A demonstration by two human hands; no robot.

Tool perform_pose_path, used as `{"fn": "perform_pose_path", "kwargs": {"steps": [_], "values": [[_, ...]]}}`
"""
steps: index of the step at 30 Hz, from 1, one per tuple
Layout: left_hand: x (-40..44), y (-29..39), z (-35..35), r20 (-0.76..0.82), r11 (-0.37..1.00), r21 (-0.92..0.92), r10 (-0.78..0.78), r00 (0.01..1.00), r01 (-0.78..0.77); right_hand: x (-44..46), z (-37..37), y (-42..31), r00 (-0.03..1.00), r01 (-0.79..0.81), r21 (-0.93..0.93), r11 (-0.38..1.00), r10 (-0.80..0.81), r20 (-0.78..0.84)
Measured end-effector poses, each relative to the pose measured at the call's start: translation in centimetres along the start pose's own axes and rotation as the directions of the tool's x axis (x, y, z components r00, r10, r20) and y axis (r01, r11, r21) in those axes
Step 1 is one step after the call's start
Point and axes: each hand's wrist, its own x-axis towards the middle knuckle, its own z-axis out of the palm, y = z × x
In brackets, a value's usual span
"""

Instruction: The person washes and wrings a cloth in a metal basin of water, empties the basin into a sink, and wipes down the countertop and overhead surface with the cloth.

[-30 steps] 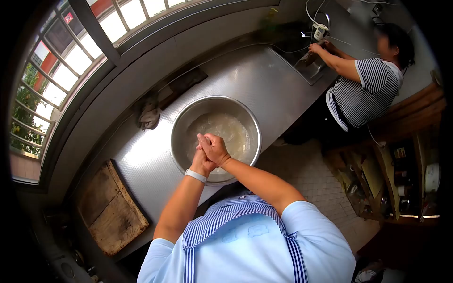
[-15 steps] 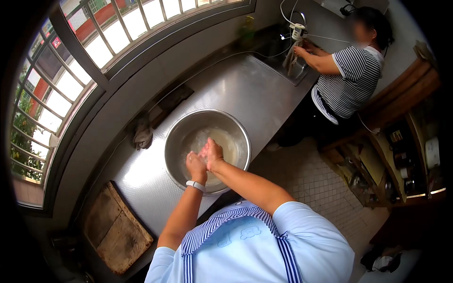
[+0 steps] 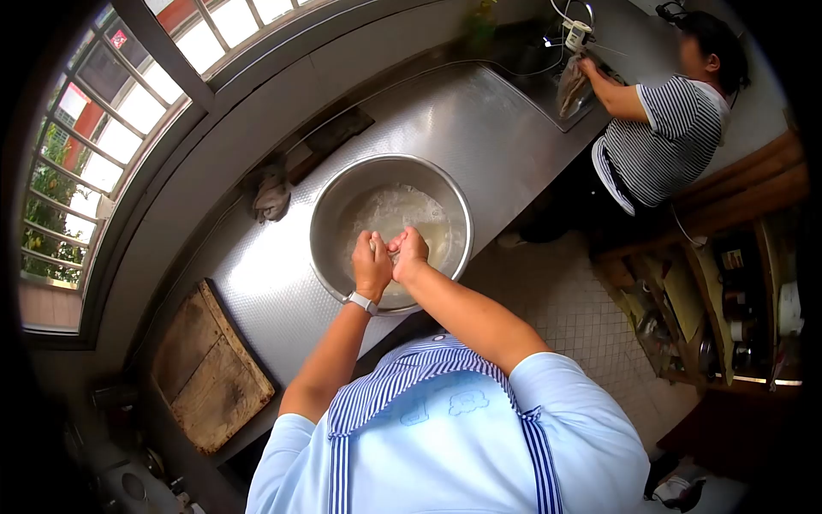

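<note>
A large metal bowl [image 3: 329, 224] rests on the steel counter, holding cloudy, whitish liquid [image 3: 432, 212] with foam or bits on its surface. My left hand [image 3: 372, 265], with a pale band at the wrist, is over the near part of the bowl, its fingers curled closed. Beside it, my right hand [image 3: 411, 254] is closed too, and the two hands meet at the fingers. Something small and pale seems to show between them, but I cannot make out what it is. The palms are hidden.
A worn wooden board [image 3: 210, 377] lies at the counter's left end. A grey rag [image 3: 271, 199] sits by the wall. At the sink [image 3: 561, 128], a person in a striped shirt [image 3: 676, 128] holds a brownish cloth [image 3: 572, 86]. Shelves [image 3: 698, 291] stand at right.
The camera view has shifted, so the bowl sits higher and further right in it. My fingers have curled in and my hands have drawn back towards the bowl's near side.
</note>
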Motion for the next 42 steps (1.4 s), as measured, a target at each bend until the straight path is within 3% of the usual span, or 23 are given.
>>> {"fn": "perform_pose_path", "kwargs": {"steps": [3, 4, 6, 7, 8, 9, 10, 13, 14, 17, 19, 21, 23, 24, 25, 26, 27, 30, 33, 42], "values": [[-0.2, -0.9, -0.9, 0.118, 0.996, 0.085, -0.050, 0.992, 0.040, -0.2, -0.7, 0.0, 0.993, -0.117, 0.127, 0.985, 0.119, -0.010], [-0.2, -0.6, -1.6, 0.188, 0.977, 0.014, -0.210, 0.959, 0.212, -0.6, -0.6, -0.3, 0.990, -0.138, 0.129, 0.982, 0.137, 0.016], [0.0, -1.1, -2.8, 0.276, 0.923, -0.086, -0.340, 0.899, 0.376, -0.9, -0.9, -1.2, 0.972, -0.230, 0.159, 0.960, 0.218, 0.091], [0.0, -0.8, -3.4, 0.327, 0.879, -0.131, -0.398, 0.857, 0.458, -0.9, -1.3, -1.6, 0.963, -0.253, 0.031, 0.967, 0.249, 0.107], [-0.1, -0.5, -4.1, 0.480, 0.653, -0.345, -0.494, 0.725, 0.674, -1.1, -1.8, -2.1, 0.952, -0.270, -0.099, 0.958, 0.281, 0.120], [0.0, -0.6, -4.7, 0.518, 0.655, -0.348, -0.463, 0.720, 0.671, -2.2, -1.6, -2.9, 0.941, -0.278, -0.229, 0.933, 0.313, 0.130], [0.1, -0.5, -5.2, 0.499, 0.701, -0.360, -0.413, 0.762, 0.615, -5.0, -0.9, -3.9, 0.880, -0.388, -0.257, 0.885, 0.439, 0.184], [0.6, 0.2, -6.6, 0.531, 0.727, -0.416, -0.294, 0.795, 0.547, -4.5, -2.6, -3.0, 0.854, -0.329, -0.342, 0.880, 0.432, 0.291], [0.7, 0.2, -7.0, 0.556, 0.718, -0.437, -0.259, 0.790, 0.542, -4.1, -2.9, -2.8, 0.851, -0.369, -0.242, 0.897, 0.431, 0.300], [1.4, -0.9, -8.2, 0.415, 0.903, -0.292, -0.177, 0.892, 0.315, -3.6, -3.0, -3.2, 0.859, -0.391, -0.209, 0.896, 0.437, 0.267], [1.7, -1.5, -9.8, 0.167, 0.997, -0.037, -0.054, 0.985, 0.061, -5.7, -2.0, -4.1, 0.927, -0.284, -0.167, 0.944, 0.315, 0.204], [1.8, -3.2, -11.4, -0.004, 0.977, 0.212, 0.004, 1.000, -0.003, -6.6, -1.8, -5.3, 0.968, -0.190, -0.138, 0.972, 0.209, 0.139], [1.4, -6.1, -12.2, -0.081, 0.958, 0.264, -0.096, 0.992, 0.114, -5.6, -3.0, -6.5, 0.973, -0.156, -0.129, 0.979, 0.175, 0.150], [1.3, -6.4, -12.7, -0.020, 0.937, 0.266, -0.229, 0.973, 0.226, -5.7, -3.1, -7.0, 0.980, -0.135, -0.123, 0.983, 0.151, 0.131], [1.0, -6.5, -12.9, 0.155, 0.885, 0.135, -0.463, 0.873, 0.445, -5.8, -3.2, -7.3, 0.985, -0.115, -0.117, 0.986, 0.128, 0.113], [0.7, -6.6, -13.1, 0.350, 0.756, 0.048, -0.625, 0.698, 0.653, -5.9, -3.4, -7.4, 0.991, -0.083, -0.096, 0.992, 0.092, 0.093], [0.5, -5.9, -13.3, 0.542, 0.566, 0.016, -0.697, 0.469, 0.824, -6.0, -3.4, -7.4, 0.994, -0.071, -0.085, 0.994, 0.078, 0.073], [-1.5, -6.3, -11.7, 0.699, 0.372, -0.064, -0.645, 0.308, 0.926, -6.2, -3.9, -7.5, 0.997, -0.058, -0.059, 0.997, 0.061, 0.045], [-2.4, -7.1, -10.0, 0.794, 0.167, -0.270, -0.518, 0.318, 0.948, -6.2, -4.6, -7.9, 0.992, -0.096, -0.086, 0.992, 0.102, 0.071], [-1.8, -6.7, -10.0, 0.715, 0.150, -0.308, -0.615, 0.333, 0.939, -4.3, -4.3, -13.5, 0.922, -0.267, -0.234, 0.935, 0.318, 0.219]]}}
